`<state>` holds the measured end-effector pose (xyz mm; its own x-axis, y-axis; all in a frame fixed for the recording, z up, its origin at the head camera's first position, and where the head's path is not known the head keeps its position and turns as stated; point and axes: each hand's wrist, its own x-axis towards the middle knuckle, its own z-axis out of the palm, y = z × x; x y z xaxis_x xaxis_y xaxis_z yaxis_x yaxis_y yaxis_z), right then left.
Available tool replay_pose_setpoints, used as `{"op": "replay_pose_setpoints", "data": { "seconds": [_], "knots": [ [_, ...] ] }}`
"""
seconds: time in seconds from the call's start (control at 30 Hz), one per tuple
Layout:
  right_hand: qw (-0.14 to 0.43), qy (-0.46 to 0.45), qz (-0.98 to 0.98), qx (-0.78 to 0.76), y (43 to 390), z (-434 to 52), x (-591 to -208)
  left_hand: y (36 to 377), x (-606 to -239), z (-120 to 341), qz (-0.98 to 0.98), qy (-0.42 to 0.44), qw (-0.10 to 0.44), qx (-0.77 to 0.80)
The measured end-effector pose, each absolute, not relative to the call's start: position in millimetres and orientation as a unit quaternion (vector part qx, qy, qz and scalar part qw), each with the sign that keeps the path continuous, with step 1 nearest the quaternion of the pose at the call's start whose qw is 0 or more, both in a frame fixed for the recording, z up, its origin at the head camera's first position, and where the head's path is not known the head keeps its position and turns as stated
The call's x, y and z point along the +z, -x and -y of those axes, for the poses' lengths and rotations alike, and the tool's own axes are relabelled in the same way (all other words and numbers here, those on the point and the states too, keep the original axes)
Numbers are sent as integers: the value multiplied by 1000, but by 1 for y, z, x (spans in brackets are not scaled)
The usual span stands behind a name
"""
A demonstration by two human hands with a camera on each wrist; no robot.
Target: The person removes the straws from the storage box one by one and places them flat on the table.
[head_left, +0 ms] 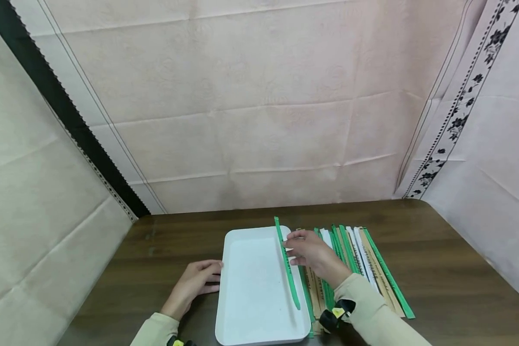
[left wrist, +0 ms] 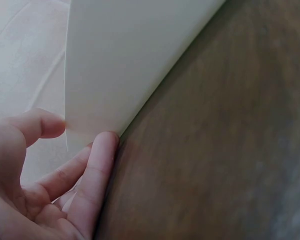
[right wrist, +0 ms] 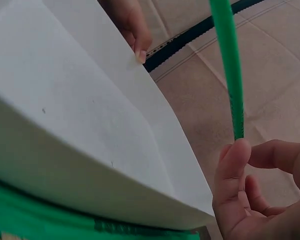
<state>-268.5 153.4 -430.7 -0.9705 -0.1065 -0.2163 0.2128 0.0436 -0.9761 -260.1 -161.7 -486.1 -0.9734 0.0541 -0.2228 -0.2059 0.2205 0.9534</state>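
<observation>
A shallow white tray point(head_left: 257, 283) lies on the table. My left hand point(head_left: 196, 281) holds its left side, one fingertip at the rim and other fingers point(left wrist: 97, 165) against the outer wall. Above the tray's right part, my right hand point(head_left: 309, 254) pinches a slim green strip point(head_left: 288, 264) between thumb and fingertips. Dark print shows on that strip point(right wrist: 232, 75) near the pinch in the right wrist view. Right of the tray lies a row of green, white and tan strips point(head_left: 367, 262), several with small print; my right forearm hides some of them.
The brown wooden table point(head_left: 177, 235) has rounded far corners. Pale creased cloth point(head_left: 259, 120) hangs behind it and at both sides. A dark band point(head_left: 73, 110) crosses the left cloth, and a floral border point(head_left: 458, 115) the right.
</observation>
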Motion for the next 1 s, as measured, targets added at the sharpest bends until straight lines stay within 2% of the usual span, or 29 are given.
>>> {"op": "replay_pose_setpoints", "data": {
  "seconds": [0.37,0.67,1.0],
  "knots": [
    [122,-16,-719,-684,269,-196,-428,259,-488,162,-775,57,100,621],
    [97,-31,-822,-561,264,-239,-428,260,-485,160,-781,63,96,614],
    [56,-36,-872,-485,264,-258,-432,259,-484,159,-783,64,88,613]
  ]
}}
